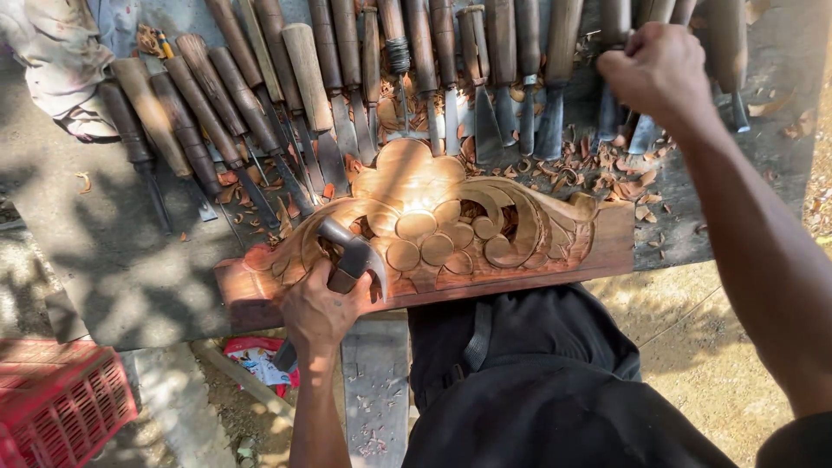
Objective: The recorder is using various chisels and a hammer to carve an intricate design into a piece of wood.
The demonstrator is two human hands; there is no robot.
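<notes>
From the head view, the left hand [319, 310] is clenched around a hammer [345, 260], its metal head resting on the left part of the carving [433, 230]. The hammer's handle runs down past the wrist toward the ground. The carving, a reddish wood panel with a flower, round fruits and curling leaves, lies across the near edge of the table [130, 260], just in front of the person's dark-clothed lap.

The right hand [660, 74] is raised over the far right of the table, fingers curled shut at the chisels [364, 78]; whether it grips one, I cannot tell. The chisels lie in a long row beyond the carving, handles away, blades toward it. Wood chips [607, 173] are scattered between the blades and the carving.

A red crate [61, 407] sits on the ground at lower left.
</notes>
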